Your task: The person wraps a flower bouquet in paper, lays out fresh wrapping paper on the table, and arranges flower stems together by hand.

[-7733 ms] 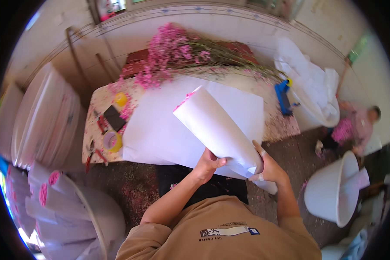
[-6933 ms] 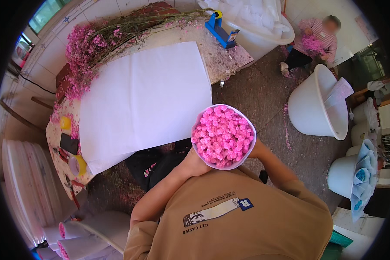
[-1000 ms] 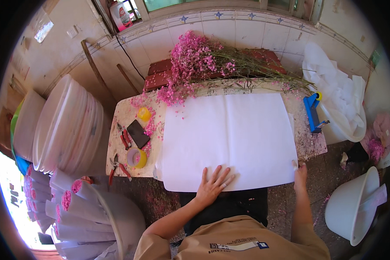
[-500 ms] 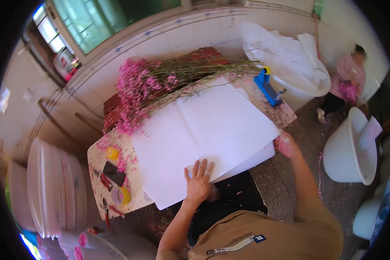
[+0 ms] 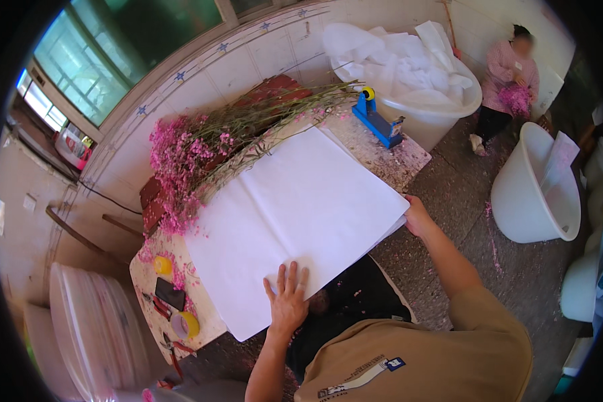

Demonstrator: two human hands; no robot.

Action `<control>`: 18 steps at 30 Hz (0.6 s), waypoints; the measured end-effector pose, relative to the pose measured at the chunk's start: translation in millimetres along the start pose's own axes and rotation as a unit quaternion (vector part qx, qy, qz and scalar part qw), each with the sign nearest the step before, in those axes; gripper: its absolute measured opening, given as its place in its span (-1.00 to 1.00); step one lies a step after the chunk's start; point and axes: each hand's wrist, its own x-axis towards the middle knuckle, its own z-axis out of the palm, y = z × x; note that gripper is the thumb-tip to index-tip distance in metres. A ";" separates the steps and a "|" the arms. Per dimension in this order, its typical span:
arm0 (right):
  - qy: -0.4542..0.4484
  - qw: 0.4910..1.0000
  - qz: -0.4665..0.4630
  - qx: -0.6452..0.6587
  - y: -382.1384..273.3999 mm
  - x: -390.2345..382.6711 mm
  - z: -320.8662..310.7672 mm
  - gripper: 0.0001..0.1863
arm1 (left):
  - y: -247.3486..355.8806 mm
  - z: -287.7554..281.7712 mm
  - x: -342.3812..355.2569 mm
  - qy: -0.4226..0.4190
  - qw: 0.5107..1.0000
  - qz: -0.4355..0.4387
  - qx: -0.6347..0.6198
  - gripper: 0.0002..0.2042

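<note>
A stack of large white paper sheets (image 5: 275,208) lies across the table in front of me, with a crease running down its middle. My left hand (image 5: 289,301) rests flat on the near edge, fingers spread. At the right corner my right hand (image 5: 415,216) pinches the edge of the sheets, its thumb on top. Along the far edge lies a heap of pink flowers (image 5: 187,147), their green stems (image 5: 288,110) pointing right. A blue tape dispenser (image 5: 378,120) stands beyond the paper at the far right of the table.
On the table's left lie tape rolls (image 5: 186,324), a dark phone (image 5: 170,293) and red-handled pruners (image 5: 159,307). Stacked white tubs (image 5: 90,328) stand at the left. A tub of white wrapping (image 5: 449,110), another white tub (image 5: 539,187) and a seated person (image 5: 509,77) holding pink flowers are at the right.
The sheets at the right corner, fanned apart before, now lie nearly aligned, and my right hand has come up with them. The whole view has shifted and turned slightly. My left hand stays flat.
</note>
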 end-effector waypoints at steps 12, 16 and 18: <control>-0.055 0.992 0.050 0.102 -6.9 3.2 -24.2 -0.38 | -34.3 22.8 -5.5 0.026 0.996 0.023 0.083 -0.30; 0.139 0.987 -0.052 -0.062 -26.6 3.0 -36.7 -0.54 | -41.7 -3.1 -10.1 -0.014 0.995 0.003 -0.103 -0.23; 0.159 0.973 -0.129 -0.108 -51.0 15.6 -50.3 -0.67 | -62.0 -7.5 8.0 0.028 0.990 -0.024 -0.137 -0.27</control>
